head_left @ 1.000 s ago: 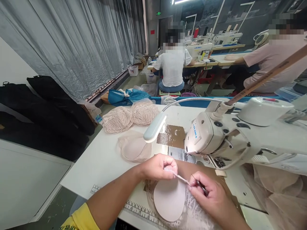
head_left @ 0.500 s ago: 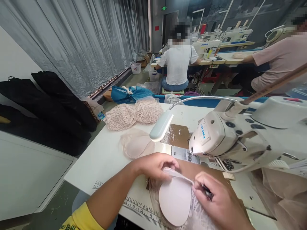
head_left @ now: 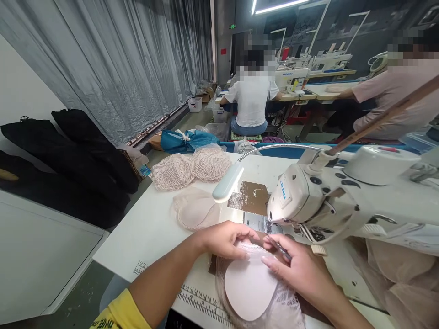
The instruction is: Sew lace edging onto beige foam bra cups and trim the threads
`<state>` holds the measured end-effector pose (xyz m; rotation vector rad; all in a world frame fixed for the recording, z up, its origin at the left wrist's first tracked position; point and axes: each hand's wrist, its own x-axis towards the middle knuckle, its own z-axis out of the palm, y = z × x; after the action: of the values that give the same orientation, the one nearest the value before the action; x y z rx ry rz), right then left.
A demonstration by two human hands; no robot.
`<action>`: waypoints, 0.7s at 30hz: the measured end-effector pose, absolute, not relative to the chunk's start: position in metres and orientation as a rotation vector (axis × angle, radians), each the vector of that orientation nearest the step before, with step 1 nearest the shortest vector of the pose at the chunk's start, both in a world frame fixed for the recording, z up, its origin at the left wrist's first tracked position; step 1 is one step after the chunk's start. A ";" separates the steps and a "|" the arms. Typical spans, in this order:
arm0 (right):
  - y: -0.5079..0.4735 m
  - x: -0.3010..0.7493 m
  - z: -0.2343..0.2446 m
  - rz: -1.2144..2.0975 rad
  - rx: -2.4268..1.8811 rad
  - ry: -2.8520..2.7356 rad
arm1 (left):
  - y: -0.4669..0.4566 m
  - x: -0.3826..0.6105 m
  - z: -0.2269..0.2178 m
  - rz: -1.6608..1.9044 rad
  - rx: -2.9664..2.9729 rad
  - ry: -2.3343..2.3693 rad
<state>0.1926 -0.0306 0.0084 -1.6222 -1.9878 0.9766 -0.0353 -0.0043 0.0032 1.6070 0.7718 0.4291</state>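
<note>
On the counter's near side: the counter bears the lace-edged piece beside the printed ruler marks, its smooth cup pad facing up.
Lace edge: pulled into a tight strip between the hands half a second ago, it now spreads looser along the pad's top.
Left hand: pinching that edge, thumb against fingers.
Right hand: curled round a dark slim tool, thumb at the pad's upper right; it has come in nearer the left.
Tool tip: turned toward the gap between the hands; whether it touches lace, I cannot tell.
Meaning: the tension looks eased, I judge, which leaves the edge easier to see and handle.
Sewing machine: just beyond the hands, lamp at its left.
Farther out: another cup piece, then a lace-covered pair.
</note>
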 end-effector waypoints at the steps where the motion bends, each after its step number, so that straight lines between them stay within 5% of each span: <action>1: -0.031 0.188 0.013 1.000 -1.605 -2.065 | -0.006 -0.033 0.003 0.450 1.585 0.742; 11: -0.036 0.194 -0.005 1.430 -1.348 -1.993 | -0.012 -0.053 0.028 0.475 1.762 0.989; 21: -0.042 0.199 -0.002 1.381 -1.239 -1.922 | -0.051 -0.072 0.027 0.376 1.472 1.107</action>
<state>0.1987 -0.0416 -0.0023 -1.2392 -1.9216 1.3808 -0.0725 -0.0515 0.0266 1.4719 1.1068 0.3755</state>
